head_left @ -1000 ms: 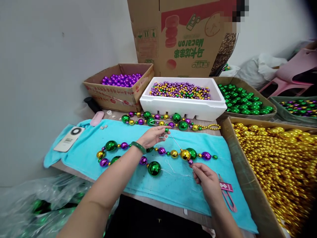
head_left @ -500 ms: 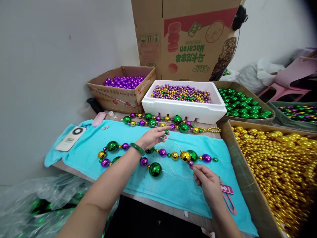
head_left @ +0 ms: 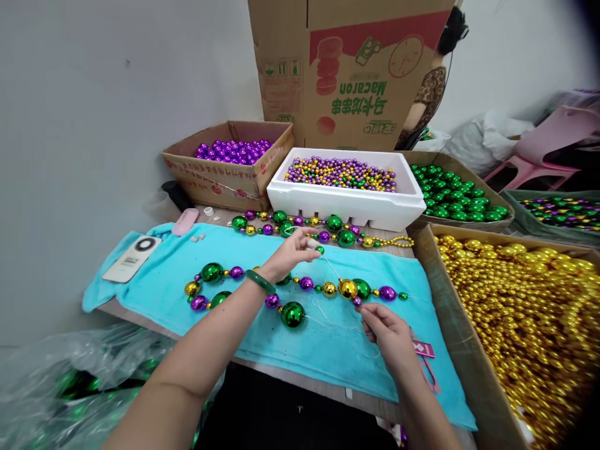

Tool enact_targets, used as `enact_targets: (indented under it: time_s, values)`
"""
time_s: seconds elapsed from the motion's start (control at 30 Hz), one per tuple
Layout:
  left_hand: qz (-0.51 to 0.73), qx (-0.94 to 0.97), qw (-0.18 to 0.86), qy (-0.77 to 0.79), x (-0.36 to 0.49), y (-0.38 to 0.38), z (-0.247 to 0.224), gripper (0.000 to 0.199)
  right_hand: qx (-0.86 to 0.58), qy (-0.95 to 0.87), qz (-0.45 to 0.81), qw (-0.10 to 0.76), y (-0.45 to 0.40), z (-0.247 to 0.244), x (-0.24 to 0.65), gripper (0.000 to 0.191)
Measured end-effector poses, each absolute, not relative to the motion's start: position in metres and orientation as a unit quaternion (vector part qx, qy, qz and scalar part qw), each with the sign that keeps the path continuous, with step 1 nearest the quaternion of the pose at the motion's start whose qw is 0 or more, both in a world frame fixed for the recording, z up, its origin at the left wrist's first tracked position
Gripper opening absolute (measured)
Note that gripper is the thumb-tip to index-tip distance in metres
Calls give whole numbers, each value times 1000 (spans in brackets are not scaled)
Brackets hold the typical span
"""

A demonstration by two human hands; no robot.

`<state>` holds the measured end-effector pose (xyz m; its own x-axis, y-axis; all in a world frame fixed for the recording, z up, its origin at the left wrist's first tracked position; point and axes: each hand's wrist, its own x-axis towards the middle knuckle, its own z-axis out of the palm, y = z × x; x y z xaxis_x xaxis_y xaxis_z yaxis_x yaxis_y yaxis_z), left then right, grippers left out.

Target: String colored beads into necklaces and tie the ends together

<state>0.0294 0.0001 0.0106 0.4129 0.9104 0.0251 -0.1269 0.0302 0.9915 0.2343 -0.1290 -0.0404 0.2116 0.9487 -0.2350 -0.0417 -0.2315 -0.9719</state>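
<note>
My left hand (head_left: 294, 253) is pinched around the end of a white string (head_left: 332, 267), with a small green bead (head_left: 320, 249) at its fingertips. The string runs down, taut, to a large gold bead (head_left: 347, 289). On that bead's near side, my right hand (head_left: 385, 325) pinches a small purple bead (head_left: 357, 301). Behind the gold bead lies a strand of large green, purple and gold beads, looping left to a large green bead (head_left: 293, 314) with loose thread trailing from it. My left forearm covers part of this loop.
A turquoise towel (head_left: 154, 269) covers the table. Behind it lie a finished-looking bead strand (head_left: 345, 238), a white foam box (head_left: 347, 206) of small beads and a carton (head_left: 210, 181) of purple beads. Gold beads (head_left: 520, 300) fill a right-hand carton. A phone (head_left: 132, 258) lies left.
The view has shifted slightly. The small green bead sits a little farther right and nearer the thumb tip of my left hand. My right hand keeps its pinch.
</note>
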Motion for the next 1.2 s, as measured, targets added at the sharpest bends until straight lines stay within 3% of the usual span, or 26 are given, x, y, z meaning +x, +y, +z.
enact_targets:
  time_s: [0.13,0.27,0.4,0.53,0.77,0.9,1.03,1.2]
  values:
    - [368,568,644,356,47,-16,12,26,-569,-368,539,501,-128,-33,225,42]
    - [353,606,607,375,57,-29,29,23,-562,-419,547,457,-129,-31,225,40]
    - [348,639,588,352,61,-40,59,20,-621,-518,424,407,-132,-18,236,34]
    - [358,678,554,324,67,-56,88,16,-578,-544,397,461,-136,14,235,39]
    - [465,689,475,289,64,-67,117,33,-495,-516,441,542,-138,41,223,16]
    - [395,763,423,289,44,-68,84,50,-451,-483,439,608,-140,63,236,12]
    - [123,882,281,358,22,-84,18,59,-403,-440,453,662,-141,94,251,9]
    - [21,913,103,394,2,-103,-29,46,-401,-407,435,696,-142,115,261,16]
